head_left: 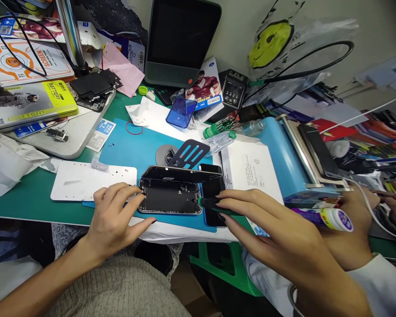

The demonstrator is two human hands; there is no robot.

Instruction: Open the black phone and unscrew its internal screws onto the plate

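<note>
An opened smartphone (pixel 165 198) lies in front of me, its black inside facing up and its lifted screen (pixel 185 174) leaning back along the far edge. My left hand (pixel 114 220) holds the phone's left end, with fingertips on the edge and the thumb by the near corner. In my right hand (pixel 270 220) is a screwdriver (pixel 213 204), dark with a green collar, pinched between thumb and fingers. Its tip points at the phone's right end; the very point is too small to make out. Another dark phone (pixel 211 189) lies just right, partly under that hand.
Under the phone lies a blue mat (pixel 125 141). A white plate (pixel 86 180) is on the left, a slotted black stand (pixel 189 154) behind. Green-based screwdriver bits (pixel 219 127) and a blue machine (pixel 284 163) are farther right. Another person's arm (pixel 350 224) reaches in beside a bottle (pixel 336 219).
</note>
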